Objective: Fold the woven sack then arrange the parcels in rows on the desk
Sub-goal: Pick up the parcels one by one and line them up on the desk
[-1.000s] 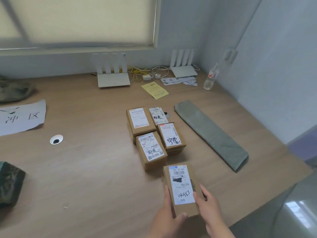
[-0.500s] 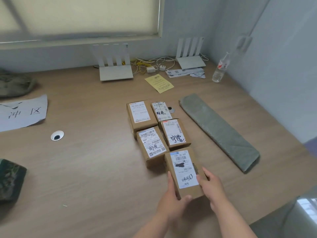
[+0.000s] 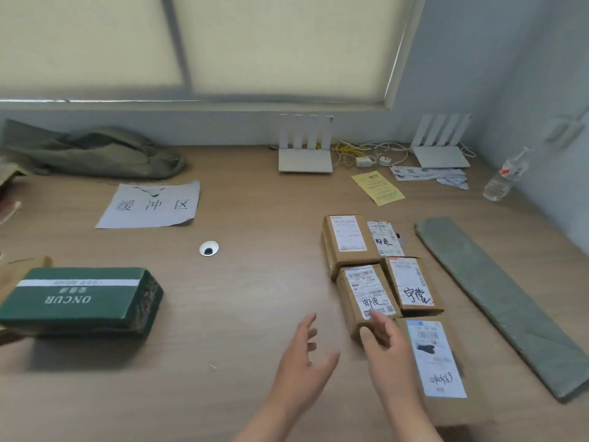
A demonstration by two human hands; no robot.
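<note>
Head view, left hand (image 3: 302, 357), right hand (image 3: 386, 354) — relaxed

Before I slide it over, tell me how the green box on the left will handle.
The green box looks rigid, with crisp edges, so it probably won't flex. Lying on its broad face, it should slide rather than tip.

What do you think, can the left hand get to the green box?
Probably yes: the left hand is open and empty, and only bare desk lies between it and the green box. It may need a stretch to the left.
</note>
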